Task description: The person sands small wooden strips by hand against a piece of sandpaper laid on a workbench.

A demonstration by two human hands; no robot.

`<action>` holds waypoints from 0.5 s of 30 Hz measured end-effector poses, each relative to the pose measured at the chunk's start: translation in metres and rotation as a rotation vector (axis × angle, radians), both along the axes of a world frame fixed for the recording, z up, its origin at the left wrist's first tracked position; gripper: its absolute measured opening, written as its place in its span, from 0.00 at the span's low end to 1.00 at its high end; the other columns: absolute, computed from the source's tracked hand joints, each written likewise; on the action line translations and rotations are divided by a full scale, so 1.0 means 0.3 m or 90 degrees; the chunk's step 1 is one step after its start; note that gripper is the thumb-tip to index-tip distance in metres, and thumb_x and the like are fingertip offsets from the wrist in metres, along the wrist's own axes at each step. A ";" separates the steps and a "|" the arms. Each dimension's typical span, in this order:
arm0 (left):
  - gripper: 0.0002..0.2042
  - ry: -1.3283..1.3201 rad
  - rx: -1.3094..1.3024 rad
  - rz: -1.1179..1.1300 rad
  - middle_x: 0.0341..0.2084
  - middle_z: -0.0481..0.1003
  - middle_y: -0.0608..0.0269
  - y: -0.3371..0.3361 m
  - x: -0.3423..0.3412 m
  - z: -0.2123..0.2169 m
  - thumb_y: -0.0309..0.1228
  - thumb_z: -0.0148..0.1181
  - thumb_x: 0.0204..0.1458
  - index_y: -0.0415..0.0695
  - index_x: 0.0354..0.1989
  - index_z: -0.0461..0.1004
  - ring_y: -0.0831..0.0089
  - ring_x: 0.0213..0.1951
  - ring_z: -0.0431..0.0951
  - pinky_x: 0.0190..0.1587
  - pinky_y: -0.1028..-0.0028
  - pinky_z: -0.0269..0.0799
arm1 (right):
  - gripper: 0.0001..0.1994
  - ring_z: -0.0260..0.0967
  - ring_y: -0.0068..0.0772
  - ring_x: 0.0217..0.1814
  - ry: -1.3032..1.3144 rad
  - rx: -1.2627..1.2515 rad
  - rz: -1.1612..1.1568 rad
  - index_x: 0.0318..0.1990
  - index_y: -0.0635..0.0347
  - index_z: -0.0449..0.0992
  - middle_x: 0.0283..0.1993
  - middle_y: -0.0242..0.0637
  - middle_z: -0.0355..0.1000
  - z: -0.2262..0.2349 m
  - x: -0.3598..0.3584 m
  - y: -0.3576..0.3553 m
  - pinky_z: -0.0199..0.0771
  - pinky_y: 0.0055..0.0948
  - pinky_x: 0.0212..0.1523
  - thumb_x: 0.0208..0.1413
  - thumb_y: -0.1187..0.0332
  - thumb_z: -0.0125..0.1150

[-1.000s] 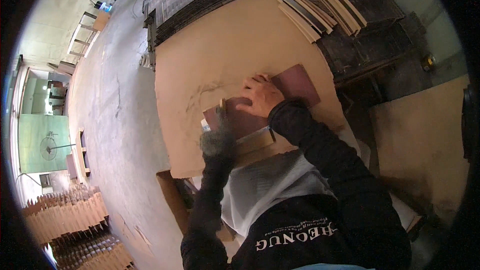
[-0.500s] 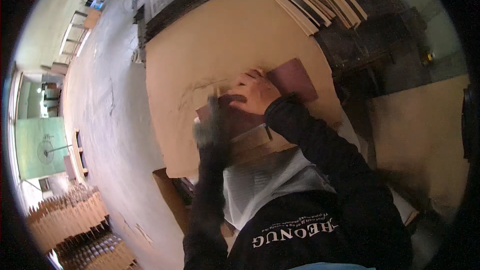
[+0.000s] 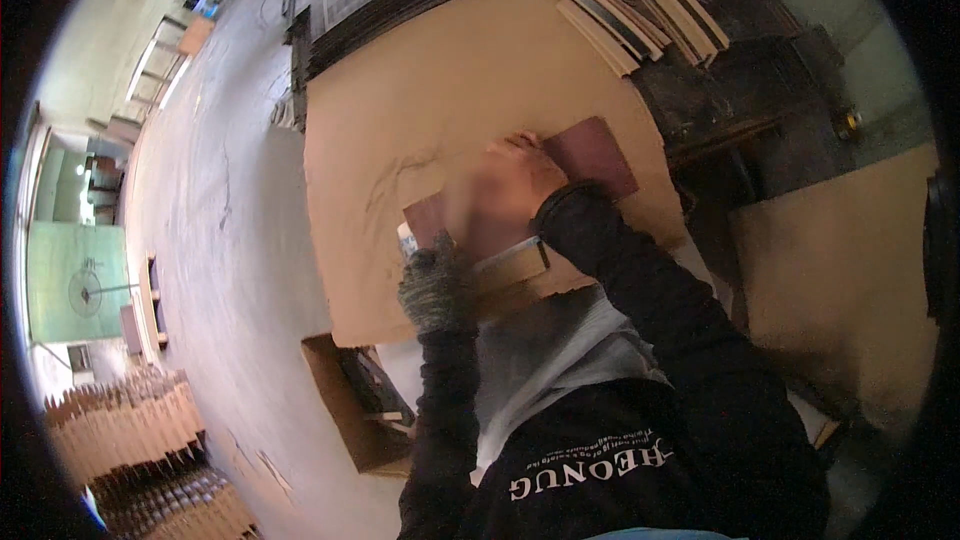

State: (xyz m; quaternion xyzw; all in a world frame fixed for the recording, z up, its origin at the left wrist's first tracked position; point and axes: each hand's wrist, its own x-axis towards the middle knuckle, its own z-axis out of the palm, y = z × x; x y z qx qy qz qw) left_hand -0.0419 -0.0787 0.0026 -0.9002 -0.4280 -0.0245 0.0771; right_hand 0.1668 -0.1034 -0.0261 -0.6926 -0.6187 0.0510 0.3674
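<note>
A dark red sheet, like sandpaper [image 3: 602,152], lies slantwise on a large tan board [image 3: 440,80]. My left hand [image 3: 435,290], in a grey knitted glove, is closed at the sheet's left near edge, its thumb over the top. What lies under those fingers is hidden. My bare right hand [image 3: 515,180] rests across the middle of the sheet, palm down. Its thumb side is smeared by motion, but the fingers look spread. Along the sheet's near side runs a tan block with a pale edge [image 3: 515,268]. A small white piece [image 3: 406,238] pokes out beside the left corner.
Curved wooden strips [image 3: 605,30] are stacked at the far right on a dark surface. An open cardboard box [image 3: 345,390] sits near left, below the board. Another tan panel [image 3: 840,260] stands at right. Several stacked wooden pieces [image 3: 140,440] are on the floor at left.
My left hand has drawn slightly nearer to me and rightward along the sheet's edge, and it is less blurred. My right hand stays on the sheet, its thumb side moving.
</note>
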 end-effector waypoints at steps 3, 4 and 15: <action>0.14 -0.068 -0.005 -0.028 0.30 0.72 0.56 -0.003 -0.034 -0.009 0.36 0.55 0.49 0.49 0.44 0.71 0.55 0.34 0.75 0.33 0.58 0.70 | 0.15 0.63 0.42 0.52 0.001 -0.014 0.000 0.39 0.48 0.79 0.43 0.37 0.68 -0.001 0.012 -0.012 0.56 0.42 0.59 0.45 0.53 0.65; 0.13 -0.068 -0.021 -0.019 0.30 0.72 0.56 -0.010 -0.029 0.008 0.35 0.55 0.49 0.49 0.44 0.71 0.56 0.34 0.75 0.34 0.58 0.70 | 0.15 0.63 0.41 0.51 -0.009 0.004 -0.008 0.38 0.48 0.79 0.41 0.35 0.68 -0.012 0.010 -0.011 0.55 0.40 0.59 0.45 0.54 0.66; 0.20 -0.297 -0.266 0.124 0.30 0.73 0.49 0.114 -0.085 0.075 0.39 0.47 0.58 0.51 0.59 0.64 0.52 0.33 0.75 0.35 0.59 0.70 | 0.13 0.63 0.40 0.48 -0.038 0.050 -0.019 0.37 0.48 0.80 0.38 0.32 0.68 -0.002 -0.006 -0.010 0.55 0.39 0.58 0.45 0.55 0.67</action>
